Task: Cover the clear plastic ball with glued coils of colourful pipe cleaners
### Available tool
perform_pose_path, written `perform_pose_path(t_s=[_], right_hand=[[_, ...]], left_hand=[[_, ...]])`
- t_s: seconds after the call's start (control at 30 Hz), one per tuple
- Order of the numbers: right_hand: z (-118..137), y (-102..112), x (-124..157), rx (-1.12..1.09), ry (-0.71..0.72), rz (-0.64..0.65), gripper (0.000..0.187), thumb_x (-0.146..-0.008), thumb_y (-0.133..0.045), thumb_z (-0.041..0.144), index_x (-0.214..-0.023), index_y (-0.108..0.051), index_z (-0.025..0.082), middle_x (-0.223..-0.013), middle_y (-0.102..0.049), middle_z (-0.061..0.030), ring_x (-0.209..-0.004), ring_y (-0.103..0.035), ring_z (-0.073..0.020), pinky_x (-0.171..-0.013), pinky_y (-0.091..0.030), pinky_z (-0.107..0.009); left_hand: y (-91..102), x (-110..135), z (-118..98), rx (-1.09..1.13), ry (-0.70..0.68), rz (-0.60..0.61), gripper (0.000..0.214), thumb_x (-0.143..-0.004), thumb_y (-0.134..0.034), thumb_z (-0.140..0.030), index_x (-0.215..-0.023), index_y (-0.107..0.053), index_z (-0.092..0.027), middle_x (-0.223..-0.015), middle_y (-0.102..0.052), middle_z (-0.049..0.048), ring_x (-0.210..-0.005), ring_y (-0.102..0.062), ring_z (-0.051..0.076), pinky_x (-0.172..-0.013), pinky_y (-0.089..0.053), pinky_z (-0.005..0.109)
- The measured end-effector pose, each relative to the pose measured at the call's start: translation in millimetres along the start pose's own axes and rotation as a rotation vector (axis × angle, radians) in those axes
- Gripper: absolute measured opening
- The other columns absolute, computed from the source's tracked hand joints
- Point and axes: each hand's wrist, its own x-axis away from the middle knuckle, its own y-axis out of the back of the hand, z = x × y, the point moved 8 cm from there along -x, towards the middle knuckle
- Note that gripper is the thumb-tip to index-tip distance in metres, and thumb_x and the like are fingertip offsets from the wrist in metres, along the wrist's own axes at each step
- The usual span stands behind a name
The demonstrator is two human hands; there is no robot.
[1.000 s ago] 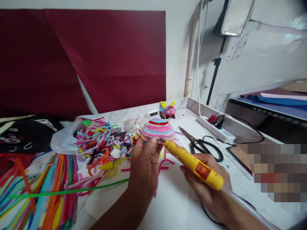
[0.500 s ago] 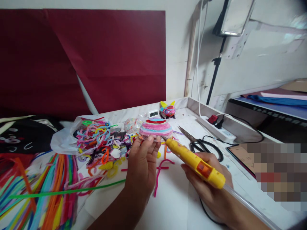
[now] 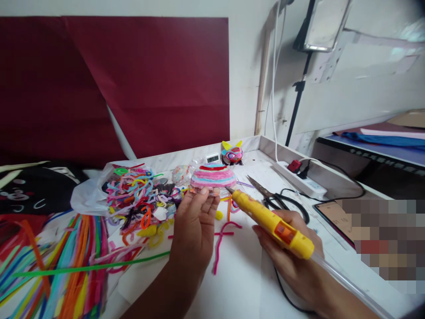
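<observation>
My left hand (image 3: 197, 221) is closed on the lower edge of a rounded craft piece (image 3: 212, 178) striped in pink, light blue and red, which looks covered in pipe cleaners. In my right hand (image 3: 292, 248) is a yellow glue gun (image 3: 265, 217) with a clear glue stick (image 3: 345, 279) out of its back end. Its dark nozzle points at the craft piece's lower right edge; whether they touch I cannot tell. Pink pipe cleaners (image 3: 218, 252) lie on white paper beneath my hands.
Black-handled scissors (image 3: 279, 199) lie right of the craft piece. A power strip (image 3: 303, 179) and a phone (image 3: 332, 217) are farther right. Left are a bag of pipe-cleaner scraps (image 3: 139, 190) and long coloured pipe cleaners (image 3: 73, 266). A small decorated figure (image 3: 232, 153) and digital timer (image 3: 212, 158) stand behind.
My left hand has shifted slightly left with the craft piece. The glue gun's nozzle has moved a little right, still close to the piece's edge.
</observation>
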Motion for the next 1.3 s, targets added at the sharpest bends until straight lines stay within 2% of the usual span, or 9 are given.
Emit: perform_pose_path(t_s=[0.27, 0.73, 0.87, 1.0, 1.17, 1.3], right_hand=[[1.4, 1.1, 0.2, 0.026, 0.027, -0.01, 0.017, -0.089, -0.06, 0.036, -0.097, -0.053, 0.023, -0.06, -0.064, 0.0046, -0.04, -0.057, -0.0127, -0.038, -0.04, -0.024], [-6.2, -0.8, 1.5, -0.051, -0.022, -0.001, 0.015, -0.089, -0.06, 0.033, -0.097, -0.053, 0.024, -0.065, -0.066, 0.0022, -0.045, -0.061, -0.0145, -0.042, -0.043, -0.025], [-20.3, -7.4, 7.1, -0.185, -0.159, 0.01, 0.019, -0.087, -0.062, 0.038, -0.097, -0.055, 0.024, -0.066, -0.065, 0.0004, -0.048, -0.061, -0.0163, -0.044, -0.046, -0.026], [-33.8, -15.4, 9.6, -0.415, -0.335, 0.047, 0.023, -0.084, -0.066, 0.042, -0.091, -0.055, 0.024, -0.068, -0.063, -0.0005, -0.052, -0.057, -0.0153, -0.045, -0.045, -0.026], [-42.8, -33.8, 8.7, -0.804, -0.599, 0.263, 0.032, -0.083, -0.067, 0.048, -0.089, -0.06, 0.018, -0.063, -0.063, -0.0015, -0.051, -0.055, -0.0128, -0.043, -0.041, -0.023], [-43.6, -35.7, 2.7, -1.016, -0.667, 0.355, 0.036, -0.079, -0.071, 0.05, -0.084, -0.063, 0.016, -0.059, -0.063, -0.0011, -0.045, -0.054, -0.0102, -0.043, -0.04, -0.021]], left_hand=[[0.6, 1.1, -3.9, 0.0, 0.001, -0.017, 0.015, -0.082, -0.061, -0.002, -0.073, -0.06, -0.014, -0.068, -0.069, 0.0002, -0.067, -0.07, 0.011, -0.072, -0.057, 0.024], [1.7, 0.0, -5.7, -0.002, 0.007, -0.048, 0.016, -0.083, -0.057, 0.0, -0.076, -0.059, -0.014, -0.07, -0.07, 0.0015, -0.066, -0.07, 0.011, -0.072, -0.058, 0.025], [2.4, -0.5, -6.6, 0.014, 0.007, -0.046, 0.017, -0.083, -0.057, 0.0, -0.074, -0.058, -0.014, -0.069, -0.069, 0.0014, -0.067, -0.07, 0.011, -0.073, -0.058, 0.025], [2.1, -0.6, -8.7, 0.019, 0.001, -0.039, 0.016, -0.082, -0.058, 0.0, -0.073, -0.058, -0.014, -0.069, -0.069, 0.0012, -0.067, -0.07, 0.011, -0.072, -0.057, 0.025], [-1.4, -1.1, -13.1, 0.028, -0.002, -0.018, 0.016, -0.082, -0.058, -0.001, -0.073, -0.057, -0.014, -0.069, -0.068, 0.0006, -0.068, -0.069, 0.01, -0.072, -0.056, 0.024], [-3.4, -2.2, -22.5, 0.055, -0.042, 0.003, 0.016, -0.081, -0.06, -0.003, -0.073, -0.056, -0.016, -0.068, -0.067, -0.0009, -0.069, -0.069, 0.009, -0.075, -0.055, 0.023]])
